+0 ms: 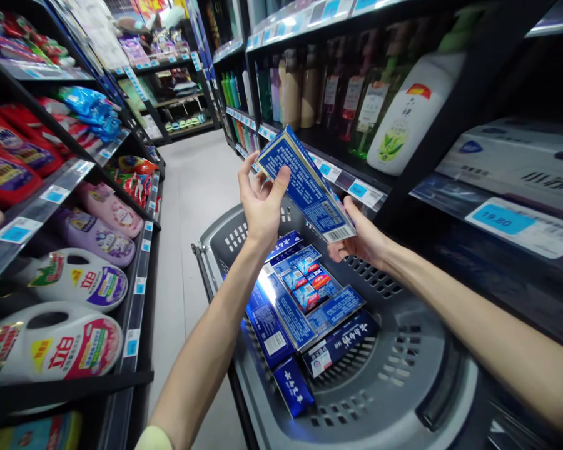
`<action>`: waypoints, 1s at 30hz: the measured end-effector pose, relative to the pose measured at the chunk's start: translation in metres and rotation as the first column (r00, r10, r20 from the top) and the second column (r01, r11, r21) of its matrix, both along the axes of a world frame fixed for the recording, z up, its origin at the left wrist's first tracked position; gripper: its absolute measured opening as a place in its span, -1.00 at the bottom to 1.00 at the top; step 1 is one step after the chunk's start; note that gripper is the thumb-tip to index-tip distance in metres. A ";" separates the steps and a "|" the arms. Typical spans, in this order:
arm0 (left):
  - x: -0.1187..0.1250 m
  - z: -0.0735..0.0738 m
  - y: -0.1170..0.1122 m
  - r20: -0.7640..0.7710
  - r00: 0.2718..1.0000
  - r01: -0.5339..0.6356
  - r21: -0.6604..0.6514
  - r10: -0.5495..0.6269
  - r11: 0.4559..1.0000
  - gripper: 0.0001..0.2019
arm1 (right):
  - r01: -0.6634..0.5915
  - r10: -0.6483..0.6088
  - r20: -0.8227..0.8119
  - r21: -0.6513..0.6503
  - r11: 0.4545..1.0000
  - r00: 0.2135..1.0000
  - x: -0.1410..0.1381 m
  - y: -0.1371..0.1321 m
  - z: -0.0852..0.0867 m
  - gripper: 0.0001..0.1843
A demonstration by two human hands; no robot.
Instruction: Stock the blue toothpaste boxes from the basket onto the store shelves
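Note:
Both hands hold a blue toothpaste box (304,187) tilted above the grey shopping basket (410,362), its printed side and barcode facing me. My left hand (264,203) grips the upper left end, thumb on the printed face. At the lower right end, my right hand (363,236) has its thumb along the edge and fingers curled beneath. Below, in the basket, several blue boxes lie around a group of small blue-and-red packs (307,281). Among them are a long blue box (269,328), a dark blue box (342,340) and a short blue box (293,386).
Shelves close in on both sides. Laundry detergent bottles (79,281) line the left; pump bottles (417,106) stand on the right, above a large grey carton (516,165). The pale floor (187,181) runs toward a far shelf (178,94).

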State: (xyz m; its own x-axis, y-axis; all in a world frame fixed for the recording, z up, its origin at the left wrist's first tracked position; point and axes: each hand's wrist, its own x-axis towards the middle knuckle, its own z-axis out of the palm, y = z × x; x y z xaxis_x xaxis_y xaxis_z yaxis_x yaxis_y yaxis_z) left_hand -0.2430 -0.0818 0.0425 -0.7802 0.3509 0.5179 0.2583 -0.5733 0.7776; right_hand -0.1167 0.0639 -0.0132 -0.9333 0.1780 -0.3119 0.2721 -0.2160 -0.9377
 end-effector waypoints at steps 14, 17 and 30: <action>0.001 0.004 -0.002 0.108 0.992 0.055 0.044 -0.059 0.998 -0.38 | 0.196 -0.196 -0.145 -0.013 0.981 0.970 -0.003 -0.007 0.001 -0.21; -0.001 0.007 -0.007 0.217 0.961 0.167 0.041 -0.172 0.985 -0.36 | 0.378 -0.323 -0.410 0.058 0.924 0.853 -0.004 -0.012 0.004 -0.33; -0.009 0.003 -0.010 0.373 0.878 0.260 0.155 -0.300 0.953 -0.36 | 0.575 -0.354 -0.626 0.186 0.797 0.694 -0.004 -0.011 0.001 -0.20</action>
State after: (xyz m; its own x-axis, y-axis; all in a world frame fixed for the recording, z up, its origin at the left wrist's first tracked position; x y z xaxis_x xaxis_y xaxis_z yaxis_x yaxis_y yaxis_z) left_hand -0.2520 -0.0917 0.0460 -0.8020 0.5483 0.2367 -0.2349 -0.6540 0.7191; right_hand -0.1208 0.0525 -0.0119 -0.6805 0.6254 0.3818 -0.3414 0.1905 -0.9204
